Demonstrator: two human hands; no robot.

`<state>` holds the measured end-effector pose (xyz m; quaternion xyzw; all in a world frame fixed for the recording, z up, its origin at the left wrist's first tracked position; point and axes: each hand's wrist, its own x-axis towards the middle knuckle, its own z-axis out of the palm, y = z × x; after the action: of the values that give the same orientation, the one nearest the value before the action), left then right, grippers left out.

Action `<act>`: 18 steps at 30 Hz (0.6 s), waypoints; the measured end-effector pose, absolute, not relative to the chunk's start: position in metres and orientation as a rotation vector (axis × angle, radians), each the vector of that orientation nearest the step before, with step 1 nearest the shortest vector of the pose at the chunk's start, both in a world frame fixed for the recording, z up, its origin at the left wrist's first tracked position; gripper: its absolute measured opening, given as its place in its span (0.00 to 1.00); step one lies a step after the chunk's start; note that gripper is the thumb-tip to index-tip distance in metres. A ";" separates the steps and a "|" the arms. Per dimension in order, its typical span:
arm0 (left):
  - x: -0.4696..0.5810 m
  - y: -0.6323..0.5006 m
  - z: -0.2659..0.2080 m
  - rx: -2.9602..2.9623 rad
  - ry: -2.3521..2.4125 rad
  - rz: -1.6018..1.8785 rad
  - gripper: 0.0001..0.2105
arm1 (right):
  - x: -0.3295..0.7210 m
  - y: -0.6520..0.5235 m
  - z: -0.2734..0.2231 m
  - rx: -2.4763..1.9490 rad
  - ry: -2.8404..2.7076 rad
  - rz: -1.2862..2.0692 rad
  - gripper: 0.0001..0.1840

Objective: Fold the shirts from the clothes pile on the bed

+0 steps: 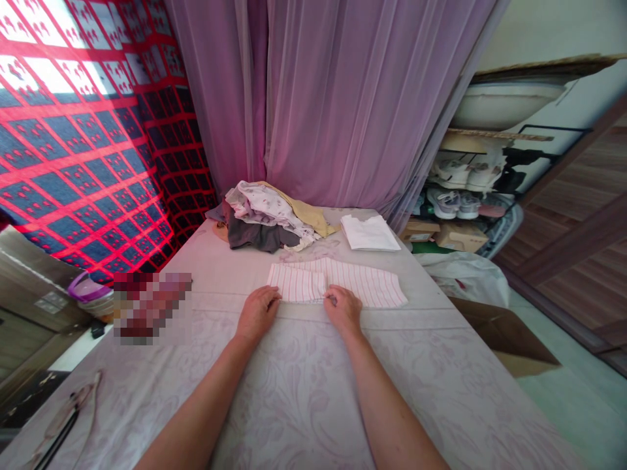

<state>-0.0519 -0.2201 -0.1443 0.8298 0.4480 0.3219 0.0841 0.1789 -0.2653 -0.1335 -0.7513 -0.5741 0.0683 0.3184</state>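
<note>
A white garment with pink stripes lies flat on the cloth-covered surface, its left part doubled over. My left hand is at the near left corner of the folded part, thumb and fingers pinched on the fabric. With curled fingers, my right hand grips the near edge of the same garment, where the folded layer ends. To its right the rest of the garment stretches out in a single strip. Exactly what kind of garment it is, I cannot tell.
Behind it lies a heap of crumpled clothes, with a folded white cloth at right. A cable lies at the near left. Purple curtains hang behind; a shoe rack and cardboard box stand right.
</note>
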 end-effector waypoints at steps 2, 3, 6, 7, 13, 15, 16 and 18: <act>-0.052 -0.221 -0.144 2.464 1.341 0.969 0.07 | 0.180 -0.265 -0.135 -1.929 -1.488 0.159 0.10; -0.052 -0.221 -0.144 2.451 1.349 0.975 0.07 | 0.180 -0.266 -0.136 -1.902 -1.486 0.143 0.10; -0.052 -0.221 -0.144 2.406 1.382 0.992 0.07 | 0.181 -0.267 -0.139 -1.859 -1.521 0.094 0.09; -0.052 -0.222 -0.144 2.398 1.388 0.994 0.07 | 0.182 -0.268 -0.140 -1.861 -1.543 0.084 0.09; -0.052 -0.221 -0.146 2.442 1.372 0.974 0.08 | 0.186 -0.271 -0.138 -1.915 -1.700 0.066 0.13; -0.052 -0.220 -0.147 2.455 1.369 0.975 0.08 | 0.187 -0.272 -0.135 -1.930 -1.742 0.081 0.13; -0.052 -0.220 -0.147 2.458 1.370 0.975 0.08 | 0.188 -0.272 -0.134 -1.938 -1.757 0.094 0.13; -0.051 -0.221 -0.147 2.462 1.371 0.967 0.08 | 0.189 -0.271 -0.132 -1.957 -1.774 0.108 0.12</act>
<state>-0.0513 -0.2205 -0.1471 0.8236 0.4587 0.3236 0.0810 0.1888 -0.2713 -0.1317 -0.7174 -0.6504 0.0394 0.2466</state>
